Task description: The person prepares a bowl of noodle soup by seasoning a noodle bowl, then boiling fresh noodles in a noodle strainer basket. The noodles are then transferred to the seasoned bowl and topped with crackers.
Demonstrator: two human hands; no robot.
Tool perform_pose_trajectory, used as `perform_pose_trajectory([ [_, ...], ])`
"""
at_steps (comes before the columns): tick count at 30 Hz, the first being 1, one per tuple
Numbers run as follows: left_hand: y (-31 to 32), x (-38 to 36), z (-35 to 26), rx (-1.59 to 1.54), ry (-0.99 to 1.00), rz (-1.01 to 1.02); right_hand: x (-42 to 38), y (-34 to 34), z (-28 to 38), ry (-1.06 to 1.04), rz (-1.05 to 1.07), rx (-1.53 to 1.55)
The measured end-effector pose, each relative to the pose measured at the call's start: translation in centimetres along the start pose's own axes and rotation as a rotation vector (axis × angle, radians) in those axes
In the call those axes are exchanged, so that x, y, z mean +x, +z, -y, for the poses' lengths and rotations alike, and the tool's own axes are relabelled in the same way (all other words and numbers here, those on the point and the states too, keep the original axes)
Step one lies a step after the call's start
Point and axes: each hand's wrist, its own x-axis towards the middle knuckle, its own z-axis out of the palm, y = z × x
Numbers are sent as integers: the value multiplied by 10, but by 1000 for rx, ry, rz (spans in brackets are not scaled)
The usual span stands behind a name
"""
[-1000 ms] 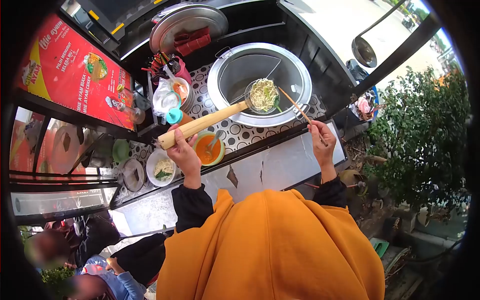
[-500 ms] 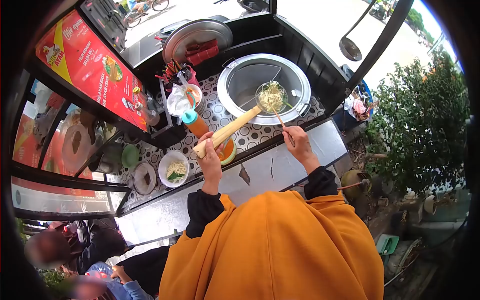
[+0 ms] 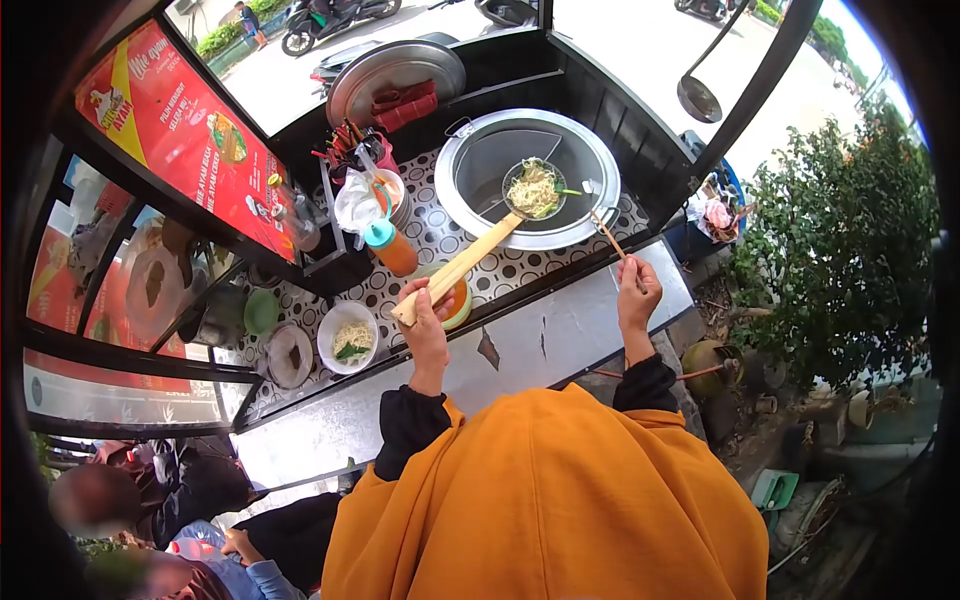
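Observation:
My left hand [image 3: 428, 325] is closed round the pale wooden handle [image 3: 460, 268] of a round strainer. The strainer [image 3: 535, 188], filled with noodles and some greens, is over the large metal pot [image 3: 460, 180]. My right hand [image 3: 638, 292] pinches chopsticks [image 3: 606, 233], whose tips are near the pot's right rim, apart from the noodles. Greens stick out past the strainer's right edge. Left of my left hand, a white bowl [image 3: 327, 350] holds noodles and greens.
An orange sauce bottle [image 3: 398, 256] and an orange-filled container [image 3: 460, 306] stand near my left hand. A ladle [image 3: 699, 98] hangs at the upper right. Two people [image 3: 205, 545] are at the lower left. A round metal lid [image 3: 350, 85] leans at the back.
The strainer has shifted slightly up and left over the pot. My right hand has moved right and down with the chopsticks, away from the noodles.

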Motion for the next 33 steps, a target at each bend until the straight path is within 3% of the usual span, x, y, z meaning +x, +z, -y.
perform_pose_trajectory([
  [2, 4, -4, 4, -30, -21, -31, 2, 10, -10, 153, -13, 98],
  [6, 13, -12, 7, -56, -54, -44, 5, 30, -20, 194, -61, 290],
  [10, 20, -15, 9, -58, -61, -49, -4, 31, -8, -26, 81, 207],
  [14, 23, -13, 10, -21, -47, -39, -4, 8, 2, -428, 313, -301],
  [19, 9, -5, 6, 21, -34, 65, 43, 4, 10, -401, 180, -136],
  [22, -13, 12, 5, 59, -27, 127, 96, 9, -4, -49, 133, 86],
  [25, -29, 31, -3, 47, -32, 170, 155, 0, -40, 353, 313, 177],
  [29, -40, 49, -17, 77, -32, 237, 198, 9, -77, 593, 478, 327],
  [33, -41, 57, -26, 114, -31, 259, 215, 17, -83, 620, 503, 554],
])
